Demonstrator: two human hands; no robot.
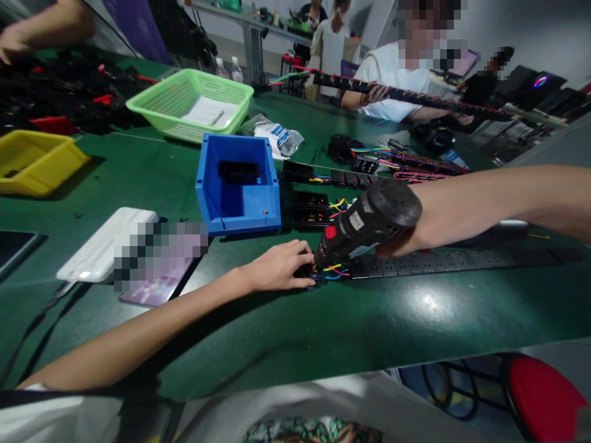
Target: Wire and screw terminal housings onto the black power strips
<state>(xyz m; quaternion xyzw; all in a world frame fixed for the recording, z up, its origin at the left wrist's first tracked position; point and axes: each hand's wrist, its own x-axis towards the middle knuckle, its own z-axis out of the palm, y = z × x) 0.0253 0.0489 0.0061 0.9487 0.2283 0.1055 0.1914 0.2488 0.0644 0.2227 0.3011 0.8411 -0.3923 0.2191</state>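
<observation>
My right hand (398, 242) is wrapped round a black cordless screwdriver (369, 215) with a red switch. Its nose points down at a small black end module, beside the fingers of my left hand (281, 266). That hand is closed round the module, pressing it to the table; most of the module is hidden under the fingers and the tool. Yellow, blue and red wires (336, 271) run from the module to a long black power strip (443, 263) lying to the right. The bit's tip cannot be made out.
A blue bin (239, 223) with a black part inside stands behind my left hand. More wired strips (353, 179) lie beyond the screwdriver. A white power bank (106, 243), a phone (161, 280), a green basket (191, 126) and a yellow bin (41, 163) are around. Across the table a person holds a wired strip (401, 94).
</observation>
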